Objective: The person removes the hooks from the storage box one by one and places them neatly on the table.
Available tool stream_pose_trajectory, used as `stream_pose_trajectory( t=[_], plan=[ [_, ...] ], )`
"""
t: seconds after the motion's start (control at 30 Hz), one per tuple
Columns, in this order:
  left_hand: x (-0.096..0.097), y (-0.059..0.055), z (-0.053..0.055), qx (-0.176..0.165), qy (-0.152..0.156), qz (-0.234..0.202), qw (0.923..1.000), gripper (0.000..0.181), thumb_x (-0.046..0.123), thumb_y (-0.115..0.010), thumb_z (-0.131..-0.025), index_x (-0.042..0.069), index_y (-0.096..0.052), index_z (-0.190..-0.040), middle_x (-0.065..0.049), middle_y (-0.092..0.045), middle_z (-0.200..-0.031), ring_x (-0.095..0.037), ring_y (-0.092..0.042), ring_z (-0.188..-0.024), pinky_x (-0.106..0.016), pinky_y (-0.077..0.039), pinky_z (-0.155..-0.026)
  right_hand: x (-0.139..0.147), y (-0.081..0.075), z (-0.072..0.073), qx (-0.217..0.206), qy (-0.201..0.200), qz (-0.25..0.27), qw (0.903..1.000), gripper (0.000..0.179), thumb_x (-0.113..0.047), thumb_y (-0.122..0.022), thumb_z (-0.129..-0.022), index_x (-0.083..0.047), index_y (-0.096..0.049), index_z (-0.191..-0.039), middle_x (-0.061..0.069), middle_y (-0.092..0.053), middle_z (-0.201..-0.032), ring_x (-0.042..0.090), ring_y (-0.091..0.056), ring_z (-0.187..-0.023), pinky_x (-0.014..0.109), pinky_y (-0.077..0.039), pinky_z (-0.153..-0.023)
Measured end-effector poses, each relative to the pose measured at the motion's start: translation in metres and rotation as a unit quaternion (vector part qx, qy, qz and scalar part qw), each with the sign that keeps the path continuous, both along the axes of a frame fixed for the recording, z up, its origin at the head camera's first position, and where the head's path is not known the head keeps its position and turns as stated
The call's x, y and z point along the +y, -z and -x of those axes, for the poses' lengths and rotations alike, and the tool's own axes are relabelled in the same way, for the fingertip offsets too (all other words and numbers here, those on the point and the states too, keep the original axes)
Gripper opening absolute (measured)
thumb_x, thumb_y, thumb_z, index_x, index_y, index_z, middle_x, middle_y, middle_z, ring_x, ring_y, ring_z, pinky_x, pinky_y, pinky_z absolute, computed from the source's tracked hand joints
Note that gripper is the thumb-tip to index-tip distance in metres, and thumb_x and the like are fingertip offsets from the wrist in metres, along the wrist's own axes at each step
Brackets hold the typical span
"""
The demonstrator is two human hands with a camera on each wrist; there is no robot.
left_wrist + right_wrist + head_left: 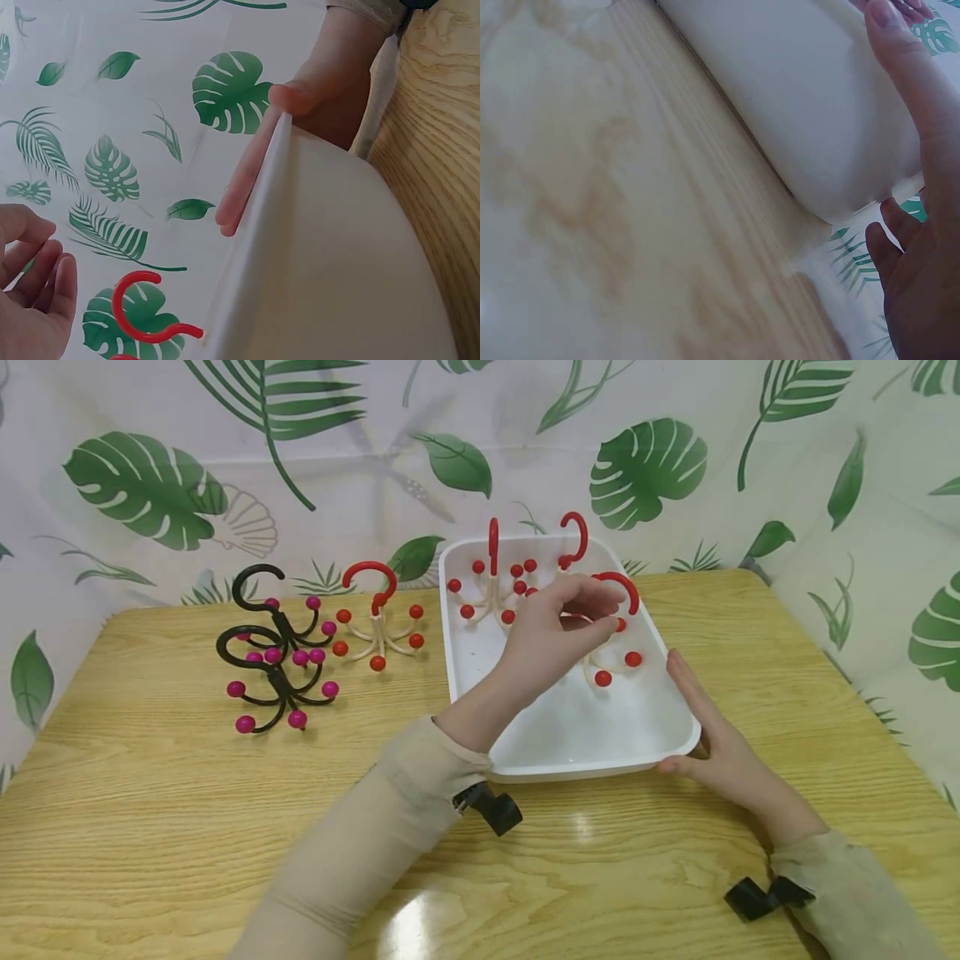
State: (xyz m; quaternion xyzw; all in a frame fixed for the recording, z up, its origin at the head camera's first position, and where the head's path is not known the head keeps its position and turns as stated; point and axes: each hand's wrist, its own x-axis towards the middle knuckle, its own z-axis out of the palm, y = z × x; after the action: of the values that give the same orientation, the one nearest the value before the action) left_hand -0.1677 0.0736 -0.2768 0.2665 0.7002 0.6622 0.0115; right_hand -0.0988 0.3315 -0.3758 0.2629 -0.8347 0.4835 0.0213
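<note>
My left hand (551, 631) hovers above the white tray (570, 752), its fingers loosely bent and holding nothing. Just behind it stands a cream multi-arm hanger (600, 664) with red balls and a red hook; part of it is hidden by the hand. In the left wrist view the red hook (127, 307) is apart from the fingers. My right hand (716, 752) lies against the tray's near right corner, fingers straight along the outer side and thumb at the front. Two more red-hooked hangers, one at the left (492, 585) and another (576, 539), stand at the tray's far end.
Left of the tray, on the wooden table (187, 827), stands another red-hooked cream hanger (377, 627). Further left are two black hangers with pink balls, a rear one (281, 625) and a front one (279, 685), close together. Leaf-patterned cloth (525, 435) rises behind the table.
</note>
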Motion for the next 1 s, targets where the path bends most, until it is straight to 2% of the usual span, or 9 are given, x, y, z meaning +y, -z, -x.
stream_pose_trajectory(
  t=[0.37,0.57,0.7,0.83,1.0],
  plan=[
    [0.012,0.009,0.014,-0.019,-0.036,-0.007,0.9991,0.035,0.009,-0.067,-0.089,0.009,-0.058,-0.123,0.001,-0.060,-0.117,-0.006,-0.053,-0.103,-0.015,-0.045,-0.089,-0.003,-0.001,0.000,-0.010,0.007,-0.004,0.9999,0.113,-0.009,-0.084,-0.070,-0.016,-0.009,-0.154,0.004,0.002,-0.160,0.016,0.003,-0.145,0.012,-0.017,-0.106],
    [0.014,0.012,0.022,-0.031,-0.044,0.015,0.9984,0.050,0.012,-0.069,-0.088,0.011,-0.049,-0.134,0.003,-0.051,-0.130,-0.011,-0.048,-0.116,-0.012,-0.041,-0.091,-0.003,0.001,0.001,-0.011,0.014,-0.011,0.9998,0.113,-0.009,-0.085,-0.070,-0.017,-0.009,-0.154,0.003,0.002,-0.160,0.015,0.003,-0.145,0.010,-0.017,-0.105],
    [0.015,0.016,0.027,-0.035,-0.052,0.028,0.9976,0.051,0.009,-0.069,-0.088,0.010,-0.048,-0.134,0.001,-0.050,-0.131,-0.012,-0.046,-0.116,-0.015,-0.041,-0.092,-0.003,0.001,0.001,-0.009,0.015,-0.015,0.9997,0.113,-0.010,-0.084,-0.071,-0.017,-0.010,-0.154,0.003,0.001,-0.160,0.015,0.003,-0.145,0.010,-0.017,-0.105],
    [0.017,0.020,0.032,-0.063,-0.054,0.048,0.9954,0.056,0.009,-0.071,-0.086,0.013,-0.047,-0.136,0.002,-0.047,-0.134,-0.010,-0.044,-0.117,-0.018,-0.044,-0.092,-0.002,0.001,0.000,-0.012,0.022,-0.018,0.9995,0.112,-0.010,-0.084,-0.071,-0.018,-0.010,-0.154,0.002,0.001,-0.160,0.014,0.002,-0.145,0.010,-0.016,-0.105],
    [0.020,0.025,0.037,-0.123,-0.031,0.089,0.9879,0.072,0.013,-0.075,-0.083,0.018,-0.037,-0.143,0.002,-0.039,-0.143,-0.014,-0.040,-0.126,-0.024,-0.046,-0.093,-0.001,0.001,0.001,-0.023,0.029,-0.020,0.9991,0.110,-0.014,-0.084,-0.073,-0.020,-0.010,-0.154,0.002,0.002,-0.160,0.014,0.003,-0.145,0.011,-0.016,-0.105]
  ],
)
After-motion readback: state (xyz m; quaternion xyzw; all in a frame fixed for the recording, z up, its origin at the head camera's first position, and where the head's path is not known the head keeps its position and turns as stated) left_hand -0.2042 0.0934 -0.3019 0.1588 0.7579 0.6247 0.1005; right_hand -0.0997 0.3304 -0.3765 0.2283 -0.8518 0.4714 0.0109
